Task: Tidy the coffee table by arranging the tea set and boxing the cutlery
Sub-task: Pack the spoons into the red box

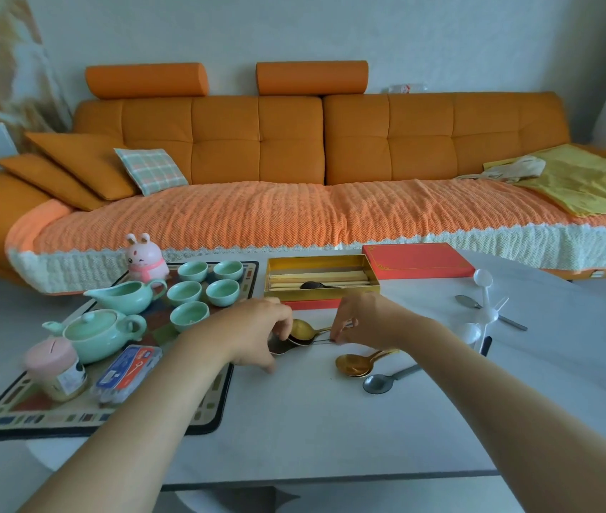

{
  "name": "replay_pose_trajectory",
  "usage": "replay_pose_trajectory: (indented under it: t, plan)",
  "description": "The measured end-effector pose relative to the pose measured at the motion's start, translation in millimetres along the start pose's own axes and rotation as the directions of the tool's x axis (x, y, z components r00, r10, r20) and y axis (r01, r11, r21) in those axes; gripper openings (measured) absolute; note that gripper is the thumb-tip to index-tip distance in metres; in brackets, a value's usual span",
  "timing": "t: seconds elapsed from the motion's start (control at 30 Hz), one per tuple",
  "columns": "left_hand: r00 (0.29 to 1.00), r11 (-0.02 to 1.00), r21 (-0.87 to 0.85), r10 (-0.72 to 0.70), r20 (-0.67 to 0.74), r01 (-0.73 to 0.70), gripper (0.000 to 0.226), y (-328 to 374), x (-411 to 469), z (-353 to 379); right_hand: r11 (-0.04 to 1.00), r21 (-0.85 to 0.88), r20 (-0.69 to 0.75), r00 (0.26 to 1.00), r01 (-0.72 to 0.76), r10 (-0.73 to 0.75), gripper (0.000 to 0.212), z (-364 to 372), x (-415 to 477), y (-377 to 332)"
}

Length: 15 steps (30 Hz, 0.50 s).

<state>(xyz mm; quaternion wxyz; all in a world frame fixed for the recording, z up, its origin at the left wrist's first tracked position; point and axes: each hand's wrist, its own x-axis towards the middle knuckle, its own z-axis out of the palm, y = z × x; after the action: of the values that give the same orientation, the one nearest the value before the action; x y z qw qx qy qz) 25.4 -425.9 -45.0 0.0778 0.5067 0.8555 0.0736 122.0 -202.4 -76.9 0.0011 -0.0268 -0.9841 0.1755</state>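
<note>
Both forearms are reaching out over the desk (331, 420), which is carrying everything. Beyond the hands, toward the far edge, the gold cutlery box (321, 277) is lying open. Between the two hands the stacked spoons (303, 335) are lying with their long axis running left to right, bowls toward the left hand (257, 327), which is curling closed over them, handles toward the right hand (364, 322), which is pinching their ends. The box is sitting slightly nearer the right hand.
</note>
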Motion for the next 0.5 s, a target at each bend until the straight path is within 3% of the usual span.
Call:
replay_pose_trajectory:
  t: [0.1,0.23,0.37,0.5]
  plan:
    - [0.998,0.998,0.058,-0.011,-0.058,0.015,0.035,-9,3,6,0.999,0.040,0.007,1.000,-0.010,0.010,0.011,-1,0,2]
    - [0.996,0.999,-0.024,-0.041,-0.075,0.039,0.025,-18,1,6,0.998,0.047,0.006,0.999,-0.035,0.035,0.012,-3,0,3]
    - [0.996,0.964,-0.262,-0.057,-0.073,0.036,0.014,-16,-10,-4,0.993,0.108,-0.002,0.999,-0.039,0.039,0.016,-6,-2,6]
    - [0.980,0.805,-0.592,-0.148,-0.137,0.039,0.013,-24,-12,-7,0.983,0.174,-0.032,0.998,-0.053,0.060,0.016,-12,-3,6]
